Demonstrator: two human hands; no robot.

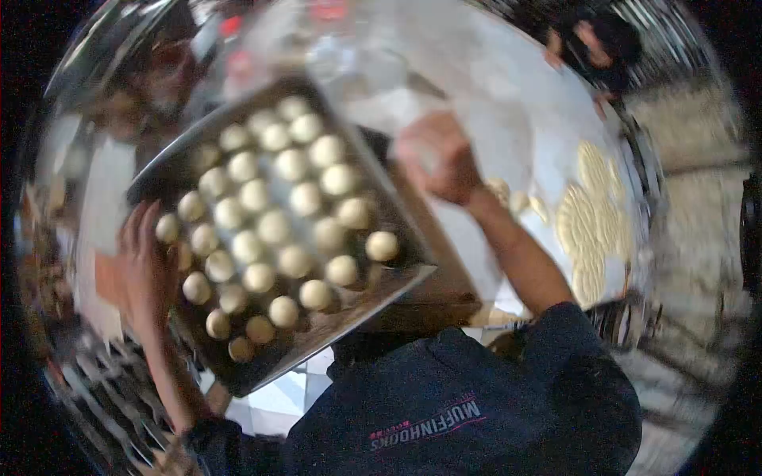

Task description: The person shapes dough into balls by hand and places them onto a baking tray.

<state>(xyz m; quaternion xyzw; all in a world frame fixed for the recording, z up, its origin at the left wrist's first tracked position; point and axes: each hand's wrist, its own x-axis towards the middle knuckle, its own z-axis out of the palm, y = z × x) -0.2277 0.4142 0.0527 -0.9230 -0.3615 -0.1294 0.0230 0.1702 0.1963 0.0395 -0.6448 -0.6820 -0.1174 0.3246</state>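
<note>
A dark metal baking tray (361,305) bears several rows of round, pale dough balls (274,226). It sits at an angle in front of me, its near corner reaching past the table edge. My left hand (147,258) is at the tray's left side, its fingers curled over the rim next to the dough balls. Beyond the tray's right side is my right hand (438,155), raised and closed like a fist. Motion blurs it, and whatever it may hold cannot be made out.
A pale work table (508,103) stretches away to the right. Flattened, ridged dough pieces (587,222) lie on its right part, with small dough lumps (516,198) nearer my right forearm. Another person (595,47) is at the far right edge. Blurred red items (238,63) stand at the back.
</note>
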